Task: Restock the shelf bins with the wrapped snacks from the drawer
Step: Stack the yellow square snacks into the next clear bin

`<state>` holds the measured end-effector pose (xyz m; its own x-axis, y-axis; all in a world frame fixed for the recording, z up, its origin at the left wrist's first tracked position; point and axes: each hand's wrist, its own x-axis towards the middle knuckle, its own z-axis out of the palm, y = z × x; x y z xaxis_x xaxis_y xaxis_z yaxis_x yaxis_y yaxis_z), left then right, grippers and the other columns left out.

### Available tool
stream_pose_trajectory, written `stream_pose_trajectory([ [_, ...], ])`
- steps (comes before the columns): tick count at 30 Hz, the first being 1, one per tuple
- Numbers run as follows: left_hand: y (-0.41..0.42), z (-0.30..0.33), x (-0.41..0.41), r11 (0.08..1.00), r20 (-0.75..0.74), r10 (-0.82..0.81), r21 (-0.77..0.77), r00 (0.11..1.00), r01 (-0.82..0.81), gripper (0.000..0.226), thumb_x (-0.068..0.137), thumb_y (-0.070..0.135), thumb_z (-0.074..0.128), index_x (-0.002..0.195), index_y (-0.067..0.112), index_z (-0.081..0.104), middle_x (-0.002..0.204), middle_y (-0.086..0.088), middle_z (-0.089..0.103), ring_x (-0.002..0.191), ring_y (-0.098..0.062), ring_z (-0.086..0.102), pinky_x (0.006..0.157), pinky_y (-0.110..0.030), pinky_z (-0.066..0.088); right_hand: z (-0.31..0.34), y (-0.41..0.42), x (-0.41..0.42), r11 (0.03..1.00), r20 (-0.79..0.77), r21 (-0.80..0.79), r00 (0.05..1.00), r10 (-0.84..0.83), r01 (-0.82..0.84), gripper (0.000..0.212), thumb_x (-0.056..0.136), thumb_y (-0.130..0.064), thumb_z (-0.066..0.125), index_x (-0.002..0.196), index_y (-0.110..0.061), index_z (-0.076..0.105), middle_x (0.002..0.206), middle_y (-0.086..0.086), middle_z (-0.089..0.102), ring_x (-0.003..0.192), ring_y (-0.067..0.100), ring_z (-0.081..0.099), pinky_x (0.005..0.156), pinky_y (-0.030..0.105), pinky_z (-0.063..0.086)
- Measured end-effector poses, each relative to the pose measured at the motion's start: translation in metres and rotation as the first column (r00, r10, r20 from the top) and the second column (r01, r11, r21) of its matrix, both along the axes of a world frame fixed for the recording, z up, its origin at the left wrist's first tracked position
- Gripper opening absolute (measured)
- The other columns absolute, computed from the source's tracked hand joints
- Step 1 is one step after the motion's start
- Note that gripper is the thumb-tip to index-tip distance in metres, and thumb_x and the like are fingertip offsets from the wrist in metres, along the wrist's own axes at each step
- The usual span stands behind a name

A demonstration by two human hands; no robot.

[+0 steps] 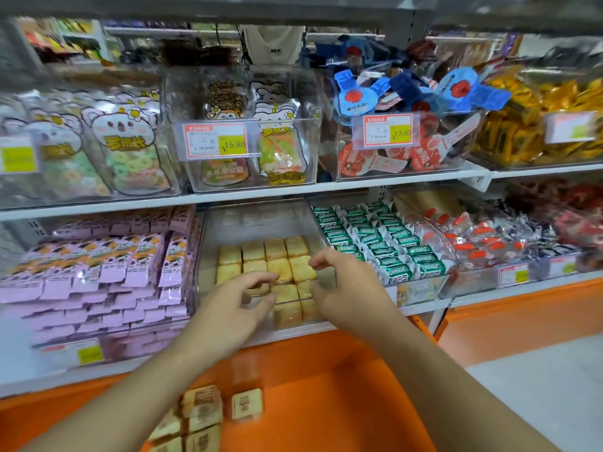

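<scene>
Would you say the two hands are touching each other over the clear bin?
Apart. The head view shows yellow wrapped snacks between the left hand and right hand.

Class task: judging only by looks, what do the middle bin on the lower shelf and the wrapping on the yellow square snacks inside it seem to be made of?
See-through middle bin: probably hard clear plastic, glossy; the snacks show through its walls. Wrapping on the yellow square snacks: likely thin clear film, slightly shiny, since the cakes' colour shows through.

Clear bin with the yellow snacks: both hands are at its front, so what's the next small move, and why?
Probably reach down to the drawer for more snacks. Both the left hand and right hand look empty at the clear bin, whose back part is unfilled, and wrapped snacks lie in the drawer.
</scene>
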<state>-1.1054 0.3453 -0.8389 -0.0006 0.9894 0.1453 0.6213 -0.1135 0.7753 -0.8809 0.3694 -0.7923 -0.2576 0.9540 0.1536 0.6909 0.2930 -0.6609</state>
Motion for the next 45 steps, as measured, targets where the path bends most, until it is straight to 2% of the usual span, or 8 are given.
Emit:
stream_pose_trajectory([
  [7, -0.081, -0.046, -0.033, 0.996, 0.089, 0.006, -0.089, 0.996, 0.001, 0.029, 0.096, 0.016, 0.072, 0.109, 0.042, 0.073, 0.106, 0.023, 0.074, 0.091, -0.003, 0.070, 0.077, -0.022, 0.056, -0.009, -0.042, -0.035, 0.984, -0.023, -0.075, 0.987, 0.159, -0.160, 0.023, 0.092, -0.017, 0.071, 0.114, -0.027, 0.070, 0.109, -0.012, 0.069, 0.101, 0.005, 0.063, 0.086, 0.022, 0.054],
  [12, -0.128, -0.104, -0.081, 0.960, -0.011, 0.137, -0.243, 0.990, -0.136, 0.025, 0.094, 0.017, 0.072, 0.104, 0.040, 0.070, 0.103, 0.010, 0.075, 0.086, -0.011, 0.071, 0.078, -0.036, 0.058, -0.074, -0.058, -0.078, 0.901, 0.169, -0.278, 0.906, 0.387, -0.333, 0.028, 0.092, -0.014, 0.070, 0.119, -0.020, 0.067, 0.123, -0.002, 0.068, 0.111, 0.016, 0.066, 0.093, 0.033, 0.057],
  [18, -0.167, -0.193, -0.136, 0.846, -0.076, 0.182, -0.497, 0.980, -0.195, 0.028, 0.091, 0.011, 0.075, 0.117, 0.022, 0.072, 0.112, 0.012, 0.068, 0.099, -0.004, 0.064, 0.078, -0.003, 0.044, -0.171, -0.062, -0.112, 0.823, 0.415, -0.502, 0.762, 0.497, -0.264, 0.052, 0.091, -0.022, 0.069, 0.142, -0.021, 0.056, 0.136, 0.007, 0.063, 0.119, 0.028, 0.062, 0.094, 0.047, 0.057],
  [22, -0.171, -0.249, -0.146, 0.799, -0.068, 0.075, -0.593, 0.995, -0.101, 0.042, 0.077, 0.055, 0.071, 0.115, 0.038, 0.072, 0.125, 0.015, 0.070, 0.112, -0.008, 0.068, 0.099, -0.030, 0.054, -0.241, -0.080, -0.124, 0.740, 0.394, -0.636, 0.731, 0.557, -0.221, 0.066, 0.092, -0.036, 0.074, 0.151, -0.030, 0.045, 0.142, 0.005, 0.054, 0.119, 0.027, 0.061, 0.092, 0.048, 0.058],
  [29, -0.149, -0.296, -0.140, 0.724, -0.166, -0.114, -0.689, 0.980, -0.033, 0.085, 0.077, 0.031, 0.086, 0.153, 0.035, 0.047, 0.154, 0.010, 0.048, 0.142, -0.019, 0.046, 0.113, -0.034, 0.043, -0.319, -0.107, -0.135, 0.674, 0.505, -0.730, 0.576, 0.643, -0.112, 0.088, 0.081, -0.052, 0.082, 0.155, -0.039, 0.035, 0.143, 0.010, 0.051, 0.127, 0.034, 0.057, 0.097, 0.042, 0.054],
  [34, -0.144, -0.318, -0.139, 0.681, -0.192, 0.015, -0.717, 0.981, -0.150, 0.075, 0.070, 0.040, 0.079, 0.136, 0.049, 0.046, 0.137, 0.004, 0.062, 0.117, -0.022, 0.062, 0.097, -0.041, 0.056, -0.331, -0.107, -0.134, 0.627, 0.427, -0.776, 0.676, 0.600, -0.067, 0.064, 0.087, -0.035, 0.078, 0.143, -0.020, 0.051, 0.134, 0.010, 0.065, 0.115, 0.028, 0.066, 0.086, 0.037, 0.059],
  [38, -0.149, -0.294, -0.147, 0.642, -0.123, 0.109, -0.749, 0.986, -0.164, 0.055, 0.077, 0.018, 0.076, 0.121, 0.043, 0.055, 0.108, 0.008, 0.069, 0.091, -0.015, 0.069, 0.075, -0.037, 0.061, -0.312, -0.101, -0.130, 0.633, 0.380, -0.772, 0.758, 0.530, -0.055, 0.045, 0.094, -0.033, 0.064, 0.134, -0.014, 0.055, 0.124, 0.011, 0.067, 0.103, 0.029, 0.070, 0.082, 0.042, 0.062],
  [45, -0.138, -0.185, -0.168, 0.661, 0.221, 0.414, -0.740, 0.883, -0.124, 0.063, 0.081, -0.014, 0.070, 0.130, 0.023, 0.056, 0.122, 0.001, 0.070, 0.101, -0.019, 0.069, 0.068, -0.034, 0.061, -0.201, -0.053, -0.113, 0.566, 0.037, -0.817, 0.971, 0.236, -0.106, 0.049, 0.085, 0.006, 0.070, 0.123, -0.024, 0.066, 0.119, 0.013, 0.064, 0.099, 0.037, 0.073, 0.078, 0.054, 0.065],
])
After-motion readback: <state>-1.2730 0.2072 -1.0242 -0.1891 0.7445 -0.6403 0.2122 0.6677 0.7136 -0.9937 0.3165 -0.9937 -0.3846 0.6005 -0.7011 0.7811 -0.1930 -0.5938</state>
